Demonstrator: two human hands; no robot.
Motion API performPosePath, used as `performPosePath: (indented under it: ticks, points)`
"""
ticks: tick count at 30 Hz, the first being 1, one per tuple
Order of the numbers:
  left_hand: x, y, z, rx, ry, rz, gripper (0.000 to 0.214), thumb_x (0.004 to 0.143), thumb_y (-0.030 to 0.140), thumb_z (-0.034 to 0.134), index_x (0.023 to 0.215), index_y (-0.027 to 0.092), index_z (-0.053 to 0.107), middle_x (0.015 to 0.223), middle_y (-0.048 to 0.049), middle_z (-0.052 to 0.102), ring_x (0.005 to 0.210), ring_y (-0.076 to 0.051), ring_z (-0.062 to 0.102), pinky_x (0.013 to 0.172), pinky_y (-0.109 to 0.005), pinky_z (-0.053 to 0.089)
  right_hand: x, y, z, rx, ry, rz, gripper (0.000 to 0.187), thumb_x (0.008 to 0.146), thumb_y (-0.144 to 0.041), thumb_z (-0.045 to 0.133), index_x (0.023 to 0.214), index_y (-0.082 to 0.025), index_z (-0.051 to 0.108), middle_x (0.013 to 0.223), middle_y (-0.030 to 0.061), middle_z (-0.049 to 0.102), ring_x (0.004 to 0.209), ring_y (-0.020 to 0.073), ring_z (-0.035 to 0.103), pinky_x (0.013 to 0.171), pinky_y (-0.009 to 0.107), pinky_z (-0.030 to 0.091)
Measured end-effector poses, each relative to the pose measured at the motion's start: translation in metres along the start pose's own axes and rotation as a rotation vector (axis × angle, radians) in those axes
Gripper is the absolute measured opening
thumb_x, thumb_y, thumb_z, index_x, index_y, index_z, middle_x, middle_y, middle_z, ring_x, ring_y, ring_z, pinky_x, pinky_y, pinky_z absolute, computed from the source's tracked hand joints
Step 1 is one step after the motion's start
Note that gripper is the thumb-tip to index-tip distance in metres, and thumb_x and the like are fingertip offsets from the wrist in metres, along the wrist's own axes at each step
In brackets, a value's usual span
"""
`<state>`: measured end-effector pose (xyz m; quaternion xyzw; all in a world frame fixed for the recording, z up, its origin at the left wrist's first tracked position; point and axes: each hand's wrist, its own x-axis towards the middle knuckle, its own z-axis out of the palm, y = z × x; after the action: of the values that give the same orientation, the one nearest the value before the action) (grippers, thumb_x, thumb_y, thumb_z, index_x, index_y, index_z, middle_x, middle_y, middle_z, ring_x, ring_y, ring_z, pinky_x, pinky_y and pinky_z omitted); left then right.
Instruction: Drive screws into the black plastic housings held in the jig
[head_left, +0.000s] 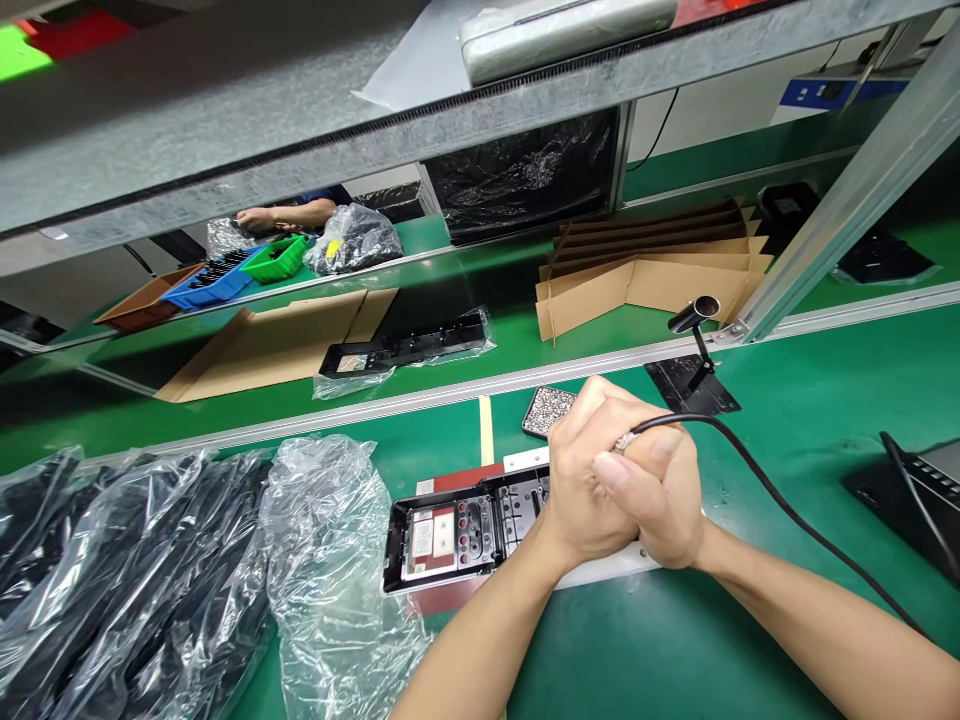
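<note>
While clenched together, right hand point(664, 510) gripping corded tool point(625, 441), left hand point(577, 475) wrapped over it; directly beneath and leftward, black panel point(450, 530) on table point(795, 390); bagged parts point(150, 570) farther left.

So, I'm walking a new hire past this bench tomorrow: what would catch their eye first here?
Dead centre, the left hand and right hand are clasped together around a corded tool, just above a black panel lying on the green bench. To the left sprawls a heap of clear plastic bags holding black parts.
</note>
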<state>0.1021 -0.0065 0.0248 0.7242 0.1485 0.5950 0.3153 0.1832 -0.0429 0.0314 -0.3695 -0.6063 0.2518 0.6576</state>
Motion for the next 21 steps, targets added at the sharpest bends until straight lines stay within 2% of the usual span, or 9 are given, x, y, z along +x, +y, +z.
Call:
performPosePath:
  ticks: [4, 7, 10, 12, 16, 19, 21]
  points:
    - [0.000, -0.001, 0.001, -0.003, 0.003, 0.002, 0.031, 0.109, 0.040, 0.055, 0.093, 0.020, 0.072, 0.086, -0.0034, 0.068, 0.078, -0.015, 0.063, 0.065, -0.029, 0.054, -0.001, -0.001, -0.001, -0.027, 0.030, 0.029, 0.029, 0.087, -0.025, 0.061, 0.062, -0.021, 0.046, 0.066, -0.0016, 0.052, 0.063, 0.0152, 0.054, 0.057, 0.031, 0.041]
    - [0.000, 0.000, 0.000, -0.017, 0.007, -0.021, 0.028, 0.108, 0.039, 0.057, 0.093, 0.019, 0.072, 0.087, -0.0030, 0.067, 0.080, -0.015, 0.064, 0.067, -0.027, 0.054, -0.002, -0.001, -0.001, 0.003, 0.020, 0.051, 0.034, 0.089, -0.029, 0.063, 0.060, -0.021, 0.047, 0.060, -0.0018, 0.050, 0.059, 0.0154, 0.052, 0.055, 0.032, 0.040]
    - [-0.002, 0.003, -0.001, -0.052, -0.002, -0.047, 0.030, 0.108, 0.041, 0.057, 0.093, 0.020, 0.073, 0.089, -0.0042, 0.068, 0.082, -0.016, 0.066, 0.069, -0.028, 0.055, -0.002, 0.000, 0.000, 0.049, 0.018, 0.059, 0.049, 0.096, -0.045, 0.064, 0.057, -0.021, 0.046, 0.058, -0.0007, 0.048, 0.058, 0.0158, 0.047, 0.055, 0.033, 0.040]
    - [-0.003, 0.007, -0.002, -0.069, -0.016, -0.058, 0.034, 0.108, 0.045, 0.055, 0.095, 0.020, 0.075, 0.090, -0.0059, 0.070, 0.083, -0.018, 0.067, 0.071, -0.031, 0.057, -0.002, 0.000, 0.001, 0.074, 0.026, 0.053, 0.059, 0.099, -0.059, 0.057, 0.055, -0.022, 0.043, 0.058, 0.0004, 0.046, 0.058, 0.0162, 0.045, 0.056, 0.033, 0.039]
    - [-0.002, 0.011, -0.011, -0.129, -0.117, -0.094, 0.046, 0.111, 0.052, 0.042, 0.109, 0.022, 0.076, 0.096, -0.0096, 0.073, 0.089, -0.022, 0.068, 0.079, -0.037, 0.057, -0.005, 0.005, 0.003, 0.134, 0.021, 0.081, 0.063, 0.102, -0.069, 0.047, 0.059, -0.023, 0.039, 0.057, -0.0012, 0.039, 0.053, 0.0138, 0.037, 0.051, 0.031, 0.034]
    - [0.014, -0.009, -0.023, -0.259, -0.217, -0.192, 0.062, 0.110, 0.065, 0.027, 0.140, 0.025, 0.063, 0.115, -0.0130, 0.073, 0.099, -0.026, 0.073, 0.087, -0.042, 0.060, -0.011, 0.014, 0.004, 0.198, -0.001, 0.177, 0.056, 0.108, -0.063, 0.042, 0.068, -0.025, 0.036, 0.055, -0.0068, 0.030, 0.046, 0.0096, 0.025, 0.043, 0.027, 0.026]
    - [0.032, -0.039, -0.029, -0.167, -0.270, -0.262, 0.059, 0.112, 0.059, 0.020, 0.149, 0.025, 0.051, 0.129, -0.0142, 0.069, 0.109, -0.025, 0.074, 0.092, -0.041, 0.061, -0.016, 0.019, 0.004, 0.235, -0.023, 0.244, 0.050, 0.111, -0.056, 0.041, 0.072, -0.025, 0.036, 0.056, -0.0079, 0.030, 0.045, 0.0086, 0.023, 0.042, 0.026, 0.024]
